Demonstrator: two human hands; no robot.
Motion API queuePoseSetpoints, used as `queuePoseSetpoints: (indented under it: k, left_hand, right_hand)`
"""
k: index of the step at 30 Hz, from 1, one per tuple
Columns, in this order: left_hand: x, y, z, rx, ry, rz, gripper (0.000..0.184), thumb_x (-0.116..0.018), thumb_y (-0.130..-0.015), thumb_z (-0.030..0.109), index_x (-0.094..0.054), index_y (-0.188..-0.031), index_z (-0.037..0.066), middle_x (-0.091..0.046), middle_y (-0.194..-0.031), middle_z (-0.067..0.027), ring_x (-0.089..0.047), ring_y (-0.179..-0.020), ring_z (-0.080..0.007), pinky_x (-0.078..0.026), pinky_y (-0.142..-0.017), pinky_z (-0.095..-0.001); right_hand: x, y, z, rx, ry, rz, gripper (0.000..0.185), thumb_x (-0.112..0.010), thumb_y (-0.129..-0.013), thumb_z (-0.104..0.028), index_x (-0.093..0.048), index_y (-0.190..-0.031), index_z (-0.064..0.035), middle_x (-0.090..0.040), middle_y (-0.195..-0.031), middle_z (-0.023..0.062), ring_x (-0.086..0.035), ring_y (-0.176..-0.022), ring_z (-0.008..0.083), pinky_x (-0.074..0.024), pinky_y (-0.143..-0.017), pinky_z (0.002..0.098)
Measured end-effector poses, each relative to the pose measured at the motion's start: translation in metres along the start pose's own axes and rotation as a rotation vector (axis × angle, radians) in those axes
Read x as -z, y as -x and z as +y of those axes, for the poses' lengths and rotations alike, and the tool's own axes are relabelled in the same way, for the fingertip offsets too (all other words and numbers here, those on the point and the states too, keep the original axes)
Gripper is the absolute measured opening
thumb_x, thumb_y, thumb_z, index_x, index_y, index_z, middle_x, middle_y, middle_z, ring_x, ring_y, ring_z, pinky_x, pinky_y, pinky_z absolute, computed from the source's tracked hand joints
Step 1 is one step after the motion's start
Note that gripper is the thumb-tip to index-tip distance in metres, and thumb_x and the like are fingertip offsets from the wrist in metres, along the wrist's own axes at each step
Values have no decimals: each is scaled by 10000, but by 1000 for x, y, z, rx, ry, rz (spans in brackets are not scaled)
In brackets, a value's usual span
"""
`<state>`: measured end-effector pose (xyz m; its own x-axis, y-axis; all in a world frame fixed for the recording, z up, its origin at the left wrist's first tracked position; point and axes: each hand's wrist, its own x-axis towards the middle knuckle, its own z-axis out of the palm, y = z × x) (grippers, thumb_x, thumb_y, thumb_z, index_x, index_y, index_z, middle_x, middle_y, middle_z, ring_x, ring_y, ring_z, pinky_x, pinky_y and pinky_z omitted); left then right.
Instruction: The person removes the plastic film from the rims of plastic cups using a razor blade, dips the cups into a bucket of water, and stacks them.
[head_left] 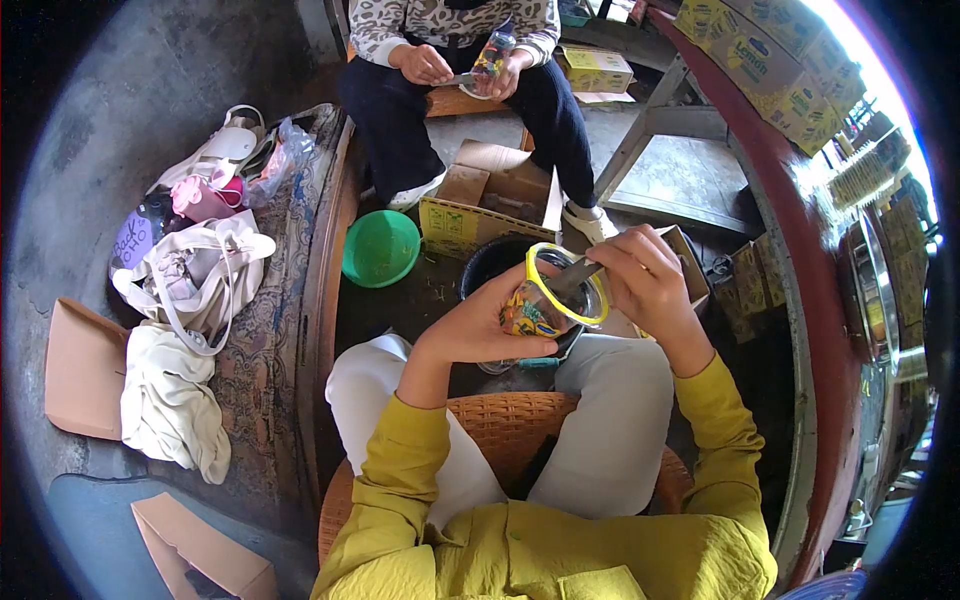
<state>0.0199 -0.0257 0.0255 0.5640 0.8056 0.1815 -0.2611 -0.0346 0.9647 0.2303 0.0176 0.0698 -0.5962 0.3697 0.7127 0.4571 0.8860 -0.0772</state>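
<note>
My left hand (472, 325) is wrapped around a clear plastic jar (530, 315) with a yellow rim and a colourful printed label. The jar is tilted, with its mouth toward my right. My right hand (642, 283) pinches a flat grey blade (572, 279), which looks like a knife and reaches over the rim at the jar's mouth. Its handle is hidden in my fingers. Just beyond the jar, between my knees, stands a dark bucket (478, 268), partly covered by my hands.
Opposite me sits a person (455, 70) holding a labelled bottle (494, 52) and a blade. A green basin (382, 248) and an open cardboard box (450, 228) stand on the floor between us. Bags (205, 265) lie at left; a red-edged counter (840, 400) runs along the right.
</note>
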Motion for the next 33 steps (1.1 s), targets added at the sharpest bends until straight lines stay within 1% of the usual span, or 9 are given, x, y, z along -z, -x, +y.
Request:
queuePoseSetpoints:
  k: [10,16,17,21,24,25,28,32,33]
  left_hand:
    - [10,-7,-15,97,130,17,545,-678,-716,-14,-402,-1181,49,-537,-1021,-71,-563,-939,-132,-492,-765,-265]
    - [19,-18,-34,107,165,135,567,-663,-713,-1,-381,-1201,55,-582,-969,-112,-606,-816,-162,-511,-656,-256]
    - [18,-21,-35,111,173,172,589,-676,-699,20,-374,-1204,44,-585,-965,-128,-613,-772,-166,-505,-649,-252]
    - [17,-31,-44,133,81,178,676,-690,-689,113,-320,-1254,75,-556,-983,-150,-597,-783,-203,-506,-631,-293]
    - [15,-39,-49,130,95,186,689,-699,-687,123,-316,-1259,78,-558,-982,-151,-598,-777,-209,-505,-629,-295]
    - [14,-41,-48,133,117,194,655,-685,-685,84,-335,-1238,64,-566,-978,-145,-601,-783,-200,-501,-653,-292]
    - [12,-46,-49,132,168,208,594,-660,-682,8,-368,-1199,34,-581,-976,-135,-608,-797,-182,-491,-705,-287]
    - [13,-41,-57,175,135,227,680,-695,-681,108,-322,-1248,63,-563,-991,-152,-600,-788,-200,-490,-647,-292]
    - [13,-41,-60,188,110,238,723,-711,-680,157,-303,-1270,78,-556,-993,-158,-596,-782,-209,-490,-614,-294]
  right_hand:
    - [-2,59,80,-421,88,172,194,-579,-682,83,-614,-847,-13,-567,-753,123,-578,-675,254,-455,-594,297]
    - [-20,189,180,-798,308,-72,307,-521,-702,74,-593,-990,-4,-553,-825,176,-541,-734,345,-436,-666,423]
    - [-26,205,190,-902,413,-177,420,-479,-719,69,-523,-1128,-18,-553,-923,207,-550,-831,368,-452,-724,430]
    - [-35,240,216,-1114,479,-345,474,-457,-731,56,-455,-1198,-27,-555,-1013,239,-533,-975,384,-450,-833,421]
    - [-39,259,233,-1274,462,-328,467,-456,-733,56,-459,-1192,-28,-591,-944,232,-569,-878,391,-470,-785,434]
    - [-44,274,241,-1212,495,-225,503,-558,-670,49,-498,-1157,-60,-620,-827,202,-586,-796,392,-469,-718,452]
    - [-51,304,251,-1044,477,-190,517,-563,-650,68,-509,-1151,-47,-620,-795,197,-608,-738,351,-482,-662,420]
    - [-60,344,238,-1899,-1071,255,793,-590,-680,93,-209,-1366,-26,-584,-699,138,-587,-577,212,-444,-472,315]
    - [-74,372,236,-1919,-992,179,808,-587,-676,101,-196,-1371,-25,-592,-720,146,-591,-586,207,-441,-472,307]
